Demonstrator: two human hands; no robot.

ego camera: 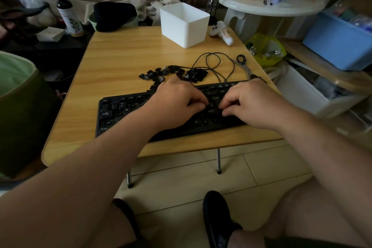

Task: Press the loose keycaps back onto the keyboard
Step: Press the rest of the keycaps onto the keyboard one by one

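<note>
Black plastic describes the keyboard (161, 115), which lies at a slant across the near half of the wooden worktop (120, 54), its right end further from me than its left. Several key positions on its left half show no cap.

My left hand (175, 102) rests over the middle of the keyboard, fingers curled down with the tips on the key area. My right hand (253, 102) rests over the right part, fingers likewise curled down onto the keys. The fingertips of both hands sit close together near the centre-right rows. I cannot tell whether either hand pinches a keycap or only presses down.

Loose keycaps (173, 73) lie in a scattered heap on the worktop just behind the keyboard, beyond my left hand. A black cable (213, 62) loops across the worktop through the right side of that heap. A metal tool with a black ring handle (242, 63) lies to the right of the cable, near the worktop edge.

A white rectangular container (184, 24) stands at the far side of the worktop, well apart from the keyboard.
</note>
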